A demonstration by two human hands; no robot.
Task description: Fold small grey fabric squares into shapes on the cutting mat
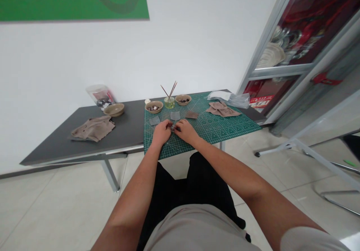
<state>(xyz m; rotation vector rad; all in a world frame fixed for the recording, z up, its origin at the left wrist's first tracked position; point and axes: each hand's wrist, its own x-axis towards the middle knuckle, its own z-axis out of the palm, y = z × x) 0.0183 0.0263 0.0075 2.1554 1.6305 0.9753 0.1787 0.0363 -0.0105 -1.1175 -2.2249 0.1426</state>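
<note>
Left hand [161, 132], right hand [186, 130], meeting over small grey piece [173, 127], mostly hidden, grip unclear, green mat [225, 125]

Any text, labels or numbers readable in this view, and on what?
Nothing reads clearly.
Wall sign: green band with part of a darker shape, cut off; no letters.
Mat: printed grid and marks, too small to read.
Red and white label below the cabinet: blurred.
Jar label: blurred.
</note>
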